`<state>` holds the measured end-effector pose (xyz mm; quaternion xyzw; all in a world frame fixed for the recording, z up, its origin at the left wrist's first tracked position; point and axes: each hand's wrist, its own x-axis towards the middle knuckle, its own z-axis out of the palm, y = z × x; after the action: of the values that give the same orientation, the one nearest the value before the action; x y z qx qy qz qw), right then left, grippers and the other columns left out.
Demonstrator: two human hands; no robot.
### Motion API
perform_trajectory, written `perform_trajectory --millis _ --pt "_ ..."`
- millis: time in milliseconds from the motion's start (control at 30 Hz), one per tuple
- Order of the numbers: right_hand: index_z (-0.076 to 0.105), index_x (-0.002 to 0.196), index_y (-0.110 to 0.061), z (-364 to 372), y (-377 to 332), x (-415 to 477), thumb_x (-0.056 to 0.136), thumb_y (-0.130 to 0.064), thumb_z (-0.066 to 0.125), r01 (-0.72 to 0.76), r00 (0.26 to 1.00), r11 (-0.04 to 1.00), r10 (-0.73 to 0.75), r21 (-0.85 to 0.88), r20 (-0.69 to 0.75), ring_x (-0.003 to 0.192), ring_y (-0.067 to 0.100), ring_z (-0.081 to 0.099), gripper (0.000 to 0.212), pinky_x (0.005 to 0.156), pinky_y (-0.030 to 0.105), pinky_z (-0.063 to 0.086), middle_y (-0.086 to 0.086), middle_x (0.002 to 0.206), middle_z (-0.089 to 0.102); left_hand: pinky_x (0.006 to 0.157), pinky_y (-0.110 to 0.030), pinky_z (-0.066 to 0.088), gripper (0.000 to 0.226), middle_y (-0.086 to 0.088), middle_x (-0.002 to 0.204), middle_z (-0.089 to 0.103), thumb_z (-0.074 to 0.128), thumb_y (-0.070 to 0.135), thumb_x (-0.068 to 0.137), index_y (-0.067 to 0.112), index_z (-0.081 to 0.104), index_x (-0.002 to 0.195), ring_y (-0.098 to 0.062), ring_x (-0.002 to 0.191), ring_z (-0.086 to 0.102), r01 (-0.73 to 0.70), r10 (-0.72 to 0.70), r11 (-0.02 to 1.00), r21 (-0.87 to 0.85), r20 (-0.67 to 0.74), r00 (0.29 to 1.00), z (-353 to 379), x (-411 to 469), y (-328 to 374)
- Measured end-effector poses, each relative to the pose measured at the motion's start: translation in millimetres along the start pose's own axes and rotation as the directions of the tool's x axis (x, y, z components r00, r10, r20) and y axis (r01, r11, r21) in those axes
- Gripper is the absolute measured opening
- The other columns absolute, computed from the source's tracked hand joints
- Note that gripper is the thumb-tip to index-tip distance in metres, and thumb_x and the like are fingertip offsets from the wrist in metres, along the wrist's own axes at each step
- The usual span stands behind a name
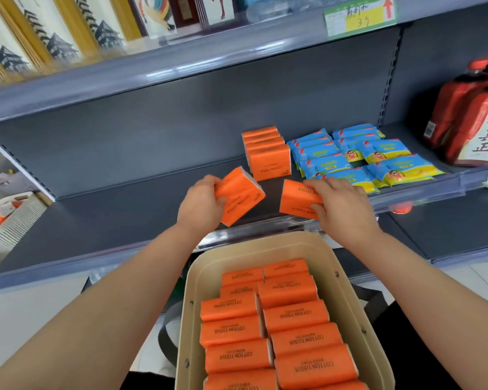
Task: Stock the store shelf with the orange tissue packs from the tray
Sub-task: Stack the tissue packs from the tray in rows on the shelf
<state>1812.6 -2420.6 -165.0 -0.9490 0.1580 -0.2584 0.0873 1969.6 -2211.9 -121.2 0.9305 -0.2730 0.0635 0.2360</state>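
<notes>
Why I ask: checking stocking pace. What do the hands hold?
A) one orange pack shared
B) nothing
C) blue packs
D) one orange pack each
D: the left hand grips one orange tissue pack, the right hand a second orange pack, both over the shelf.

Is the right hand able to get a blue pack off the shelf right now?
Probably not yet. The blue packs lie just beyond the right hand with nothing between, but it is holding an orange tissue pack.
</notes>
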Motion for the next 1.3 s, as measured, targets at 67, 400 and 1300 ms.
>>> perform_trajectory --millis 67,400,1300 --pt "0.055 0.128 -0.022 1 6 9 0.081 -0.014 0.068 0.004 1.0 0.999 -0.005 -0.044 -0.02 0.105 0.033 0.054 0.049 0.085 0.045 0.039 0.007 0.113 0.061 0.081 -0.037 0.042 0.037 -0.008 0.12 0.057 0.057 0.013 0.089 0.015 0.051 0.125 -0.028 0.112 0.05 -0.028 0.027 0.995 0.1 0.015 1.0 4 11 8" --pt "0.059 0.126 -0.021 26 26 44 0.067 -0.001 0.075 0.1 0.995 0.988 -0.103 -0.119 -0.016 0.101 0.031 0.053 0.064 0.084 0.043 0.041 0.006 0.111 0.058 0.08 -0.039 0.046 0.04 -0.011 0.12 0.055 0.052 0.006 0.088 0.012 0.049 0.128 -0.028 0.115 0.046 -0.088 0.051 0.963 0.255 0.149 0.987 56 71 39" --pt "0.06 0.124 -0.025 62 23 85 0.074 0.001 0.071 0.077 0.997 0.997 -0.076 0.005 -0.032 0.105 0.03 0.051 0.058 0.082 0.045 0.043 0.002 0.114 0.061 0.084 -0.034 0.046 0.041 -0.008 0.131 0.044 0.058 0.012 0.091 0.01 0.046 0.13 -0.023 0.123 0.039 -0.113 0.12 0.987 0.112 -0.054 0.991 76 124 33"
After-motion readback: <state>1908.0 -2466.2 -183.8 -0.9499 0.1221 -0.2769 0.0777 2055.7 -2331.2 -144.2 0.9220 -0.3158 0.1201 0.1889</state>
